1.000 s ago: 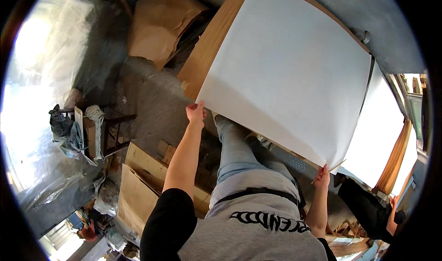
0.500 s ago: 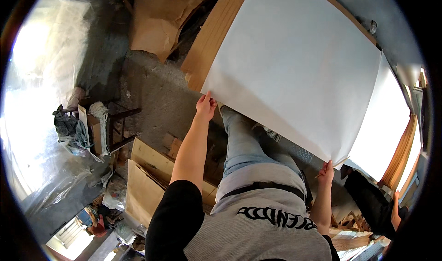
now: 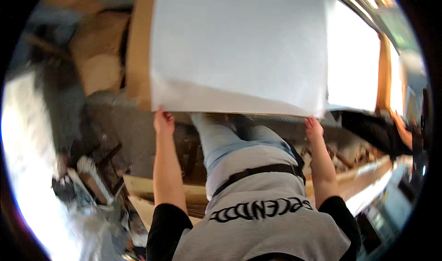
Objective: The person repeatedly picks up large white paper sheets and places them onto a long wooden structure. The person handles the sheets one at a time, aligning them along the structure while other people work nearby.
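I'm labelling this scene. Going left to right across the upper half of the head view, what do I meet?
Brown paper → brown panel → large white sheet, its near edge pinched by the left hand and right hand → brighter white surface → narrow brown strip.

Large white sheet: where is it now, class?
The large white sheet is at the head view's upper middle, left hand and right hand at its near corners.

White glare at left — smeary blur, dark curved edges
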Motion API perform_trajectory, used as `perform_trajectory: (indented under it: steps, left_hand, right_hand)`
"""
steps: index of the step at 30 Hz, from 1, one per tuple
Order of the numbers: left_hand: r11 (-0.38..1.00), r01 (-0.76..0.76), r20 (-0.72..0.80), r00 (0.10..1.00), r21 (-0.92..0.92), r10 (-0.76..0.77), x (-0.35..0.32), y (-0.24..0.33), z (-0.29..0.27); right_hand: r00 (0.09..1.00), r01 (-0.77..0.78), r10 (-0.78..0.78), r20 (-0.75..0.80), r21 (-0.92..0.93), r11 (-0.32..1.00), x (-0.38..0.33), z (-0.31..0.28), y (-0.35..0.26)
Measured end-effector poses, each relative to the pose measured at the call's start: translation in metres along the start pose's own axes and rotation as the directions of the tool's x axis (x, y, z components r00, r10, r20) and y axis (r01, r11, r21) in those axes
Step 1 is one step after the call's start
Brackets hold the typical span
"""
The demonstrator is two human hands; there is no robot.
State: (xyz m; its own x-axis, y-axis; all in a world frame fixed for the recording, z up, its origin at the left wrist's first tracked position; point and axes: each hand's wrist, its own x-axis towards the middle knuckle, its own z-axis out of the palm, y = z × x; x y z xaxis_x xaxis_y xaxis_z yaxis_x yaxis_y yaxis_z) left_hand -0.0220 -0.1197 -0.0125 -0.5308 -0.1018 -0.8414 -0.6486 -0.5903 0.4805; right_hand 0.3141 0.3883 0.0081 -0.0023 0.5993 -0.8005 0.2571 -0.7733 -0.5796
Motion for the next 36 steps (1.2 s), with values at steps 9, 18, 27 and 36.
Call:
perform_trajectory:
  steps: [9,18,27,36]
  left_hand:
    - [0.949,0.109,0.135,0.979,0.295,-0.154,-0.039,-0.018,0.046]
    - [0.926,0.121,0.086,0.983,0.358,-0.162,-0.024,-0.021,0.038]
    - [0.912,0.121,0.060,0.986,0.392,-0.157,-0.025,-0.018,0.038]
    - [0.909,0.097,0.097,0.984,0.406,-0.149,-0.032,-0.018,0.044]
  right_hand:
    - [0.933,0.278,-0.345,-0.100,-0.408,0.870,-0.079,0.045,0.000]
    - [0.970,-0.062,0.038,-0.242,-0.090,0.994,-0.060,0.062,0.019]
    - [0.944,-0.113,0.167,-0.286,0.195,0.974,-0.038,0.071,0.028]
    - [0.929,-0.149,0.198,-0.314,0.172,0.974,-0.036,0.073,0.023]
